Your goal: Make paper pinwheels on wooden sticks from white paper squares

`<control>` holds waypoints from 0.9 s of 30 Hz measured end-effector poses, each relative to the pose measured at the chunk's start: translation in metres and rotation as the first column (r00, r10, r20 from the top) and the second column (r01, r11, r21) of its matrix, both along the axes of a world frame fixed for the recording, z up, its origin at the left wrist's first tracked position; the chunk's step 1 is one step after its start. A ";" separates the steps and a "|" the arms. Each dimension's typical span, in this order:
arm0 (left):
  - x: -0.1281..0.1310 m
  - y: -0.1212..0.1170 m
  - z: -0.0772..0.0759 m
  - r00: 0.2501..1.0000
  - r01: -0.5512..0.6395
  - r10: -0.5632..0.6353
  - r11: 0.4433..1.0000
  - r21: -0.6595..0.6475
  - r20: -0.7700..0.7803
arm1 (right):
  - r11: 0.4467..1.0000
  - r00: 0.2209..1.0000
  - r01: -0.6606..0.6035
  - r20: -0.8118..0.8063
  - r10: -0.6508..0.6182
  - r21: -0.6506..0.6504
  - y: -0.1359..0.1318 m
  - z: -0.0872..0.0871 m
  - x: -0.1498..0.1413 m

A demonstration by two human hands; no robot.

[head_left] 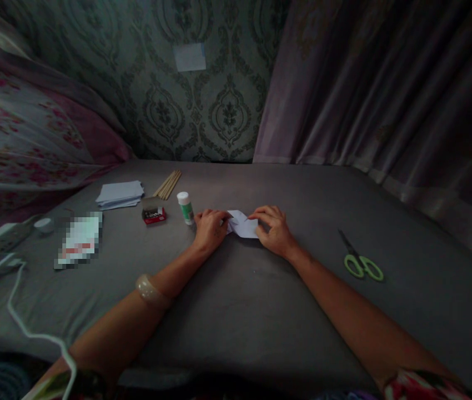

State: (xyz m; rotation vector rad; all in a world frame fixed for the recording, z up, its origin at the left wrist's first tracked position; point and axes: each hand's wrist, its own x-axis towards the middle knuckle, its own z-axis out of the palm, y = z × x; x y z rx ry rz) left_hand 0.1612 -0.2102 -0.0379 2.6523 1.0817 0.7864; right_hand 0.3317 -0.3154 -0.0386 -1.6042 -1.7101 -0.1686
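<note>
A white piece of paper [244, 226], folded or cut into flaps, is held between my two hands just above the grey cloth. My left hand [211, 229] pinches its left side, the fingers closed on the edge. On the other side, my right hand [274, 229] grips the right edge between thumb and fingers. Close to my left hand stands a glue stick [186, 209] with a white cap and green label. Scissors [361, 262] with green handles lie to the right of my right forearm, blades pointing away.
Left of the glue stick are an open red box [153, 215] of small pieces, wooden sticks [168, 184] and a stack of white paper [120, 193]. A blurred packet [80, 240], a power strip [0, 239] and a white cable [31, 335] lie at far left.
</note>
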 end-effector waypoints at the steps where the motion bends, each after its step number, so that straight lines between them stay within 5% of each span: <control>1: 0.000 0.000 -0.001 1.000 0.004 -0.004 1.000 0.009 -0.005 | 1.000 1.000 -0.005 0.008 0.005 0.008 -0.001 0.002 -0.003; 15: 0.001 -0.009 0.001 0.994 0.068 -0.069 0.998 -0.016 -0.090 | 0.990 0.996 -0.081 0.010 0.083 -0.119 0.003 -0.011 -0.008; 27: -0.001 -0.017 0.005 0.988 0.081 -0.084 0.996 -0.027 -0.132 | 0.976 0.995 0.061 -0.069 -0.077 -0.210 0.008 -0.011 -0.006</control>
